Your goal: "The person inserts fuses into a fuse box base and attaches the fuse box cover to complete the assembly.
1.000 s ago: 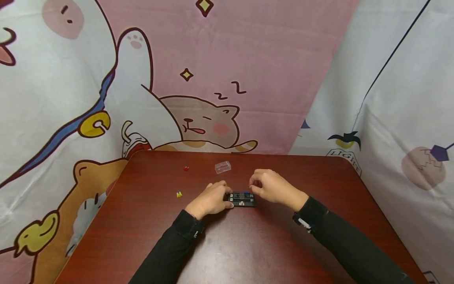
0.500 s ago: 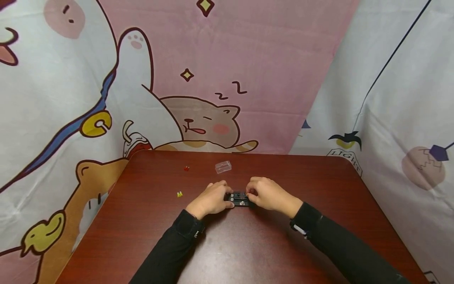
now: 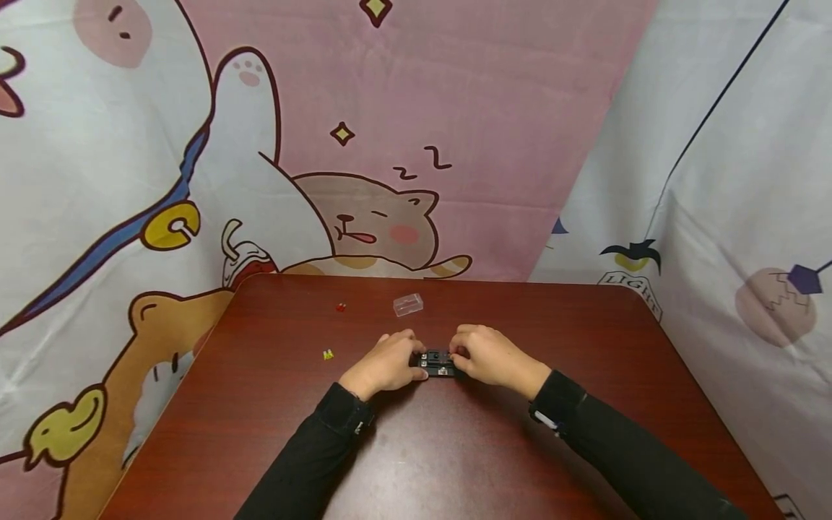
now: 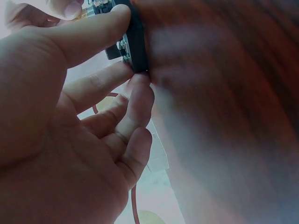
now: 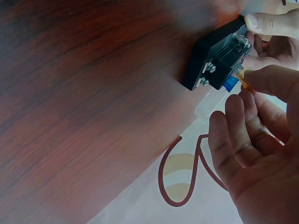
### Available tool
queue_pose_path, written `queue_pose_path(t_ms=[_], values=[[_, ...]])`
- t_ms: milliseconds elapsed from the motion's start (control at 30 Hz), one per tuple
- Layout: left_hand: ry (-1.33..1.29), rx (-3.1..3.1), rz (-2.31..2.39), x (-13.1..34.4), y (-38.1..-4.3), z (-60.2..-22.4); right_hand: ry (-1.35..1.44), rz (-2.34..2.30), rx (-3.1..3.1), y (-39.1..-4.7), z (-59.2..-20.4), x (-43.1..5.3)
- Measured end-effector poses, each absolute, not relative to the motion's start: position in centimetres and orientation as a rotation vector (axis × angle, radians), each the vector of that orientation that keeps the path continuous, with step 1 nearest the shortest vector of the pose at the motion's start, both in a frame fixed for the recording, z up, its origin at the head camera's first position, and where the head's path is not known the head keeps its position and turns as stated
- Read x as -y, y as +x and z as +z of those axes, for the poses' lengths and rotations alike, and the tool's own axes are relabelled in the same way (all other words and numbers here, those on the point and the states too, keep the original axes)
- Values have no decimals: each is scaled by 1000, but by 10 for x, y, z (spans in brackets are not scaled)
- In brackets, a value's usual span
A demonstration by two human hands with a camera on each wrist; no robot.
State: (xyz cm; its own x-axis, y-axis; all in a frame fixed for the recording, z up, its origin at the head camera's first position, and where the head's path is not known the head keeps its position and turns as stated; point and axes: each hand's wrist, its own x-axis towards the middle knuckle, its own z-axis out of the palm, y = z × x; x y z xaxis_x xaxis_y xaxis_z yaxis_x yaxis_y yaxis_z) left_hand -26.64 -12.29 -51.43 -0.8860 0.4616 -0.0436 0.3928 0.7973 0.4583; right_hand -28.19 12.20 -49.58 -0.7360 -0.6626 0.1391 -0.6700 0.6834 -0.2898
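A small black fuse block [image 3: 438, 363] with metal screw terminals sits on the table between both hands. My left hand [image 3: 385, 365] holds its left end, thumb on the near side and fingers at the far side. Over the block's right part, my right hand [image 3: 494, 355] pinches an orange blade fuse [image 5: 242, 77] between thumb and index finger. The orange fuse is right at the block's top, its lower end partly hidden by the block. Beside it, a blue blade fuse [image 5: 230, 84] shows at the block.
A clear plastic case [image 3: 408, 305] lies behind the block. Small yellow pieces [image 3: 328, 354] lie left of my left hand, and small red pieces [image 3: 341, 307] lie farther back. A printed cloth hangs behind the brown table [image 3: 403, 462].
My right hand has come left and down onto the block's right part, and over the last half second it stays there. The left hand keeps its hold on the block.
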Motion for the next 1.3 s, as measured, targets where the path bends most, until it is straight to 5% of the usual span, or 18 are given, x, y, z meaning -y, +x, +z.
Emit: queue_pose_path(t_ms=[1300], values=[[696, -2852, 668, 122, -265, -516, 1231, 389, 2809, -283, -493, -115]])
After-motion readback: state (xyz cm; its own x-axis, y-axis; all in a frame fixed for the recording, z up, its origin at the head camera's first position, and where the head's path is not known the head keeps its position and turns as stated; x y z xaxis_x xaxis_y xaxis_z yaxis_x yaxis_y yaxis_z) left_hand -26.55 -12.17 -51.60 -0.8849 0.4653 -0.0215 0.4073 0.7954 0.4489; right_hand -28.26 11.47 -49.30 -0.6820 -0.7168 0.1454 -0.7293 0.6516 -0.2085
